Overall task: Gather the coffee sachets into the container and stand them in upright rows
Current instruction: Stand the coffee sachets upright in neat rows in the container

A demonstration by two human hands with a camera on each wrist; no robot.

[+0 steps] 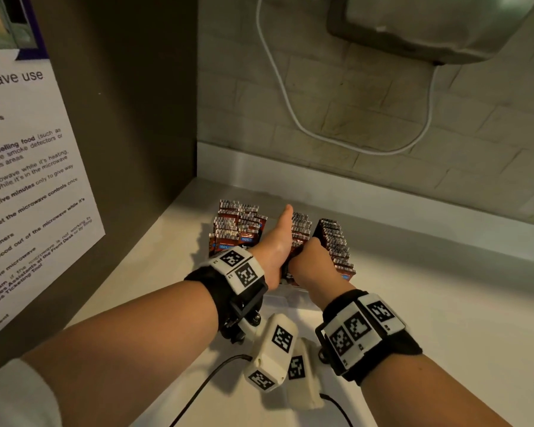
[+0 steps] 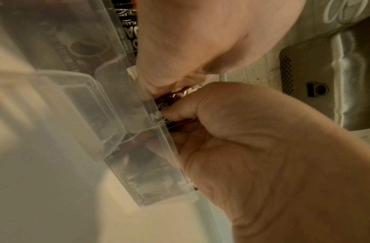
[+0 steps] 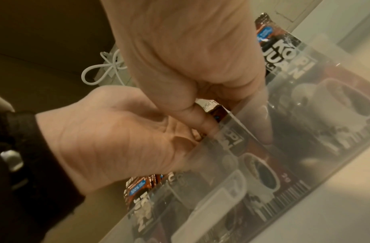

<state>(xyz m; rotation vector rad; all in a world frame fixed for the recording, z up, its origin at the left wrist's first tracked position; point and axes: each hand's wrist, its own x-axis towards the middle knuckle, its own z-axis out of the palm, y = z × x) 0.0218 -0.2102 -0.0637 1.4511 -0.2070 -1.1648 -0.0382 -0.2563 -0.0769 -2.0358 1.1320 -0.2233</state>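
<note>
From the head camera, the clear plastic container (image 1: 285, 292) sits on the pale tabletop (image 1: 444, 303) near the tiled back wall, packed with three upright rows of dark red-brown foil coffee sachets (image 1: 239, 229), barcodes uppermost. The left hand (image 1: 278, 241) lies flat, thumb stretched out, pressing on the left flank of the middle row. The right hand (image 1: 309, 260) is curled at the near end of that row; what it holds is hidden here. The left row already stands unevenly, so a sideways shove from the flat palm could topple it.

The left wrist camera looks along the container's near wall (image 2: 159, 139). The right hand (image 2: 252, 148) has its fingers (image 2: 179, 110) folded round the top of a sachet (image 2: 175, 97) just inside the rim, with the left hand's (image 2: 200, 41) palm close above it. The likely fault here is crumpling: forcing the foil down into a tight row could bend it so it jams slantwise.

In the right wrist camera the left hand (image 3: 117, 139) has its straight fingers dipped behind the clear wall (image 3: 283, 156), and the right hand (image 3: 190, 49) pinches a sachet (image 3: 213, 108) at the rim. Printed sachet fronts (image 3: 283, 57) press flat against the wall. With both hands crowded into one narrow gap, lifting either out carelessly could drag neighbouring sachets up, or tip the light container.
</note>
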